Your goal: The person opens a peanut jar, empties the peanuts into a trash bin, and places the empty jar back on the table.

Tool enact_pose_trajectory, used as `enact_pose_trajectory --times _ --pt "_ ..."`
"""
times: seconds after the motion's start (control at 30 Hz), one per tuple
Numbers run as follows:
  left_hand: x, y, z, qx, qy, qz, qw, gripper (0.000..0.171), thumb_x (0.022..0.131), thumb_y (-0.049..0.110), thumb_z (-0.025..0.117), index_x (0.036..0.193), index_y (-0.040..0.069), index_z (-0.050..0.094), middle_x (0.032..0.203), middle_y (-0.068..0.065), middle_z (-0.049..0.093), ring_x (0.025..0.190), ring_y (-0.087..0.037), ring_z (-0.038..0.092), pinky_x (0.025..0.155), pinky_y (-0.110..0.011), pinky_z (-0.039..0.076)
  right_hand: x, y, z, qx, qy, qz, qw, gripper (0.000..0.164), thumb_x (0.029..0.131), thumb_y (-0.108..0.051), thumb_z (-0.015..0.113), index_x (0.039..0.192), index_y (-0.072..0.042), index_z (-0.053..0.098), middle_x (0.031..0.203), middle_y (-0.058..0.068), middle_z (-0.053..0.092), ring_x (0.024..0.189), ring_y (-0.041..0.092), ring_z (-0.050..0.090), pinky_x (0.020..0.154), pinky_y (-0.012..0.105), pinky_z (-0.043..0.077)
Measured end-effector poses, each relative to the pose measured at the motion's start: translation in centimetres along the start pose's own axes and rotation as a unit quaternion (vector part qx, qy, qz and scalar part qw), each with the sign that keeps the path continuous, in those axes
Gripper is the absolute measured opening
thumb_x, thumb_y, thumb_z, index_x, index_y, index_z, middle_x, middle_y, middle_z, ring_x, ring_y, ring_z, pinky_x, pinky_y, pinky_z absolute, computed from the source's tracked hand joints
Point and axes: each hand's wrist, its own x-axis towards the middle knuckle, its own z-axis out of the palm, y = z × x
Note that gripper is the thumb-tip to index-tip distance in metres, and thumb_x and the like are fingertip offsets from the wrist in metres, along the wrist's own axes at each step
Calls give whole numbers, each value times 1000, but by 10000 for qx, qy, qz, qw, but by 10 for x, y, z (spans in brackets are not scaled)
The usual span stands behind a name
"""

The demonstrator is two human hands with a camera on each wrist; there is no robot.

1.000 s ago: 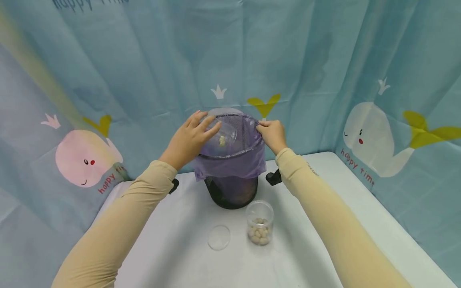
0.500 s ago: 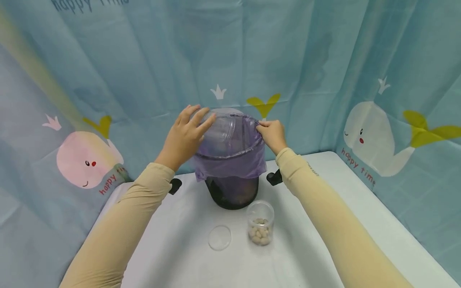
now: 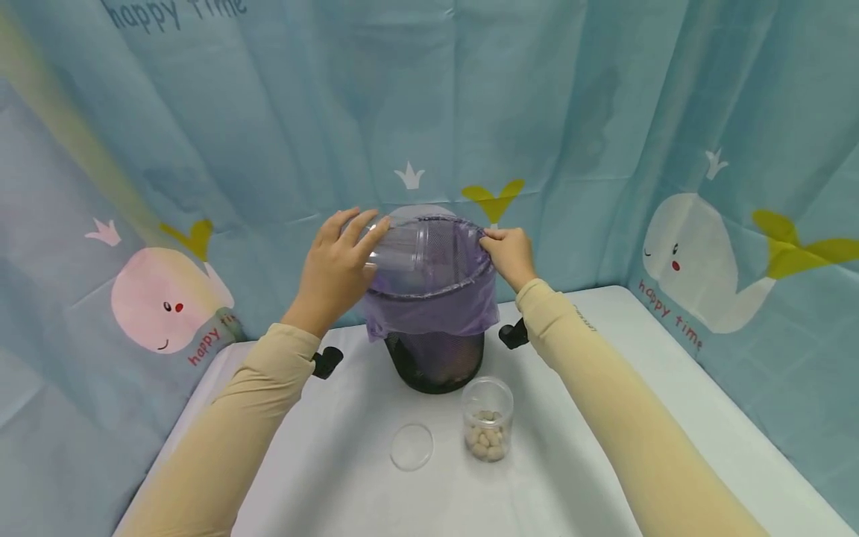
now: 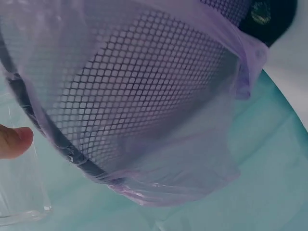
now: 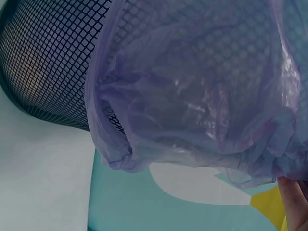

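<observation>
In the head view my left hand (image 3: 338, 272) grips a clear plastic jar (image 3: 399, 250), lying on its side over the bin's left rim with its mouth towards the inside. Nothing shows inside that jar. In the left wrist view the thumb (image 4: 17, 142) presses on its clear wall. Below is a black mesh wastebasket (image 3: 436, 365), lined with a thin purple bin bag (image 3: 436, 317) folded down over the rim. My right hand (image 3: 510, 257) pinches the bag at the right side of the rim, its fingertips on the bunched film in the right wrist view.
In front of the wastebasket a second clear jar (image 3: 486, 436) stands upright, holding several tan, nut-like pieces. A round clear lid (image 3: 412, 447) lies to its left on the white table (image 3: 335, 462). Behind hangs a blue curtain (image 3: 322, 112) with whale prints.
The pale lump seen at the tilted jar's mouth a second ago is gone from it. My left hand has shifted left with the jar. The right hand keeps its place on the rim.
</observation>
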Motion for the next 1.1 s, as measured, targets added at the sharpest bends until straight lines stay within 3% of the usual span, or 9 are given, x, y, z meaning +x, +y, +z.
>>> enact_pose_trajectory --times 0.23,0.4,0.6,0.87,1.1 --pt "-9 1 -6 24 249 -332 9991 72 68 1 87 133 9 57 132 -19 61 124 -41 53 109 -50 46 1 -1 -2 -75 35 -34 10000 33 97 -20 59 127 -8 67 127 18 67 48 9 31 48 21 30" --pt "-18 2 -10 -280 479 -622 9965 75 64 2 90 131 10 58 131 -20 62 122 -43 53 106 -53 46 0 -1 -1 -125 -39 -16 9999 33 97 -19 58 127 -9 67 126 17 68 44 9 29 46 21 29" --pt "-31 4 -15 -453 542 -1024 9922 74 70 4 87 136 8 55 133 -22 59 123 -45 51 106 -57 43 0 0 -1 -81 -13 -119 9999 33 97 -19 58 127 -7 67 122 19 70 42 8 27 46 21 28" --pt "-47 6 -17 -600 942 -1550 9816 72 67 3 88 133 7 58 131 -19 61 122 -43 52 106 -54 43 1 2 -2 -68 21 -108 9999 32 98 -18 58 127 -7 67 114 20 73 43 8 28 47 21 30" --pt "-70 13 -22 -803 926 -2017 9718 78 65 0 90 135 6 56 134 -21 58 121 -45 48 103 -59 41 0 2 -1 -178 -33 -133 9997 33 99 -20 58 128 -7 66 114 20 73 42 8 28 46 20 30"
